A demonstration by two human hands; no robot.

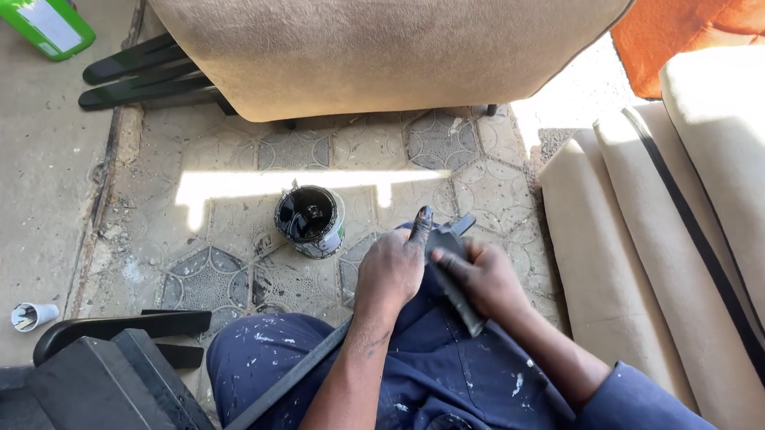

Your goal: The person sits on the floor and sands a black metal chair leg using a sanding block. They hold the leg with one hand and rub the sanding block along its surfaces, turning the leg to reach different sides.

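While gripped by both the left hand (392, 268) and right hand (486, 278), the black-painted piece (452, 268) is judged stiff, light, slippery where wet; dry ends are best held.

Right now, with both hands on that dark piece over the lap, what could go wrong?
1. The open can of black paint stands on the tiled floor just ahead of the knees; a swing of the dark piece could tip it.
2. The left hand already looks paint-stained, so it may smear the beige cushion close by on the right.
3. The right hand grips a possibly wet surface, so it could slip.
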